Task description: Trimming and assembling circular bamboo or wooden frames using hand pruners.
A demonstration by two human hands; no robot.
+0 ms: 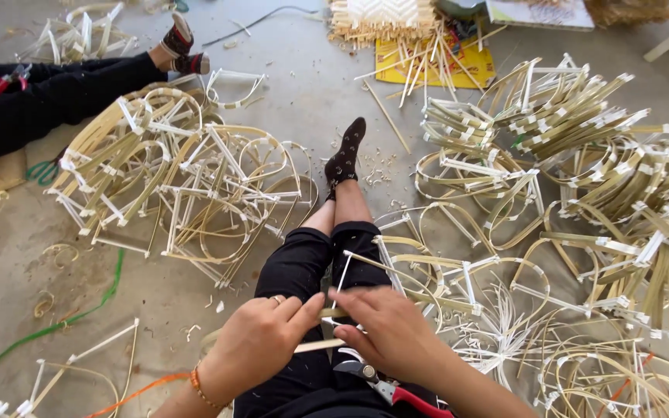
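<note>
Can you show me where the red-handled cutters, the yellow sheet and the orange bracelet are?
red-handled cutters (385,387): head view, on the metal part by the pivot, lying on the lap.
yellow sheet (470,68): head view, on its bare right part.
orange bracelet (199,387): head view, on the beads at the left wrist.

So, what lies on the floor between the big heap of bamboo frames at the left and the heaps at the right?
In the head view, the person's outstretched legs in black trousers and a dark sock lie there, with small shavings on bare concrete.

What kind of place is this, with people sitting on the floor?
Probably a handicraft workshop for bamboo frames: piles of bent pale bamboo-strip frames cover the grey concrete floor, shavings lie about, and both hands work a strip over red-handled cutters.
</note>
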